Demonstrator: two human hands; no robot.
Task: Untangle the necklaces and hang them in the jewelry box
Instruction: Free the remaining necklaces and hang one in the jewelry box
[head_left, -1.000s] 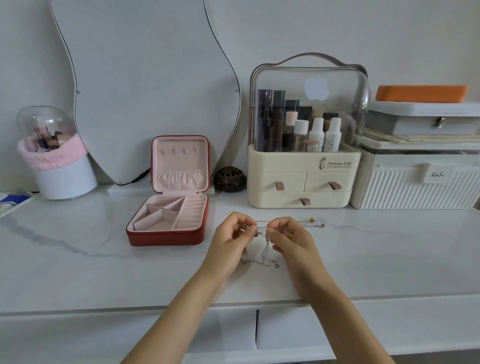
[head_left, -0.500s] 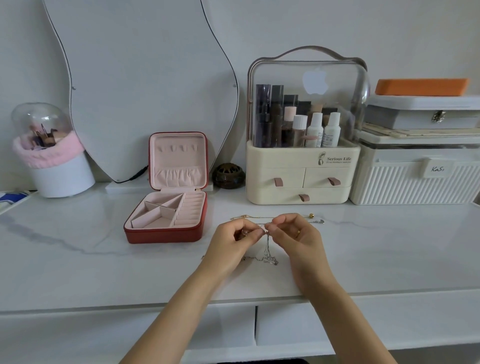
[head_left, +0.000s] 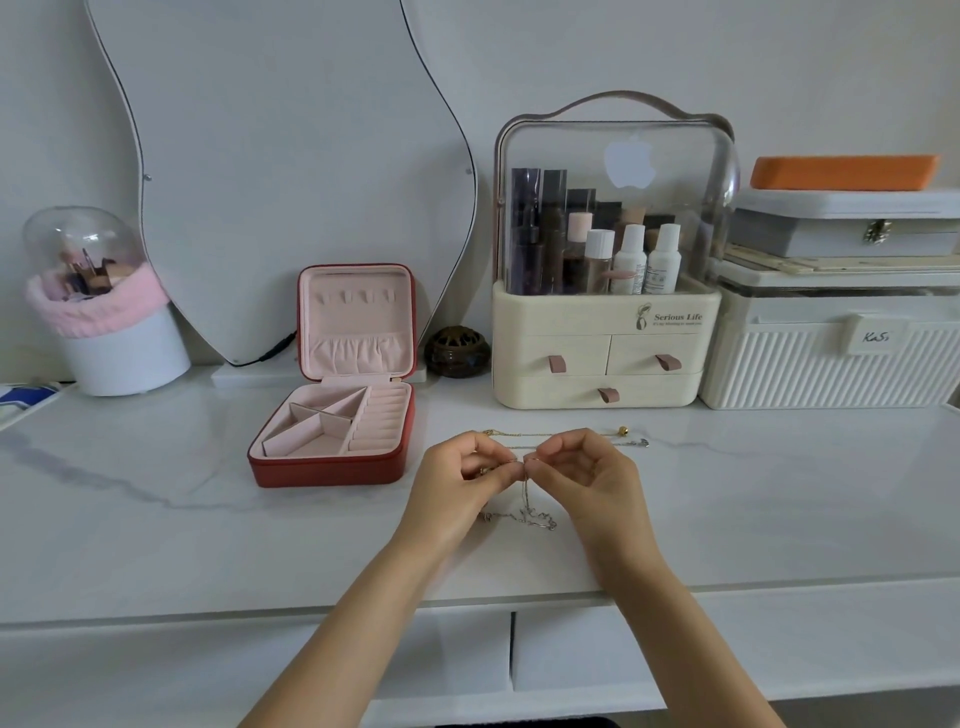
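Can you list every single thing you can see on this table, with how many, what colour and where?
necklaces: tangled bunch, count unclear, gold and silver, front centre, pinched in both hands
jewelry box: one, red outside, pink inside, open, left of centre
mirror: one, wavy, back left
brush holder: one, white and pink, clear dome, far left
dark round jar: one, brown, behind box
cosmetics organiser: one, cream, clear lid, back centre
storage boxes: stacked, white, orange one on top, far right
table: one, white marble
left hand; right hand: front centre
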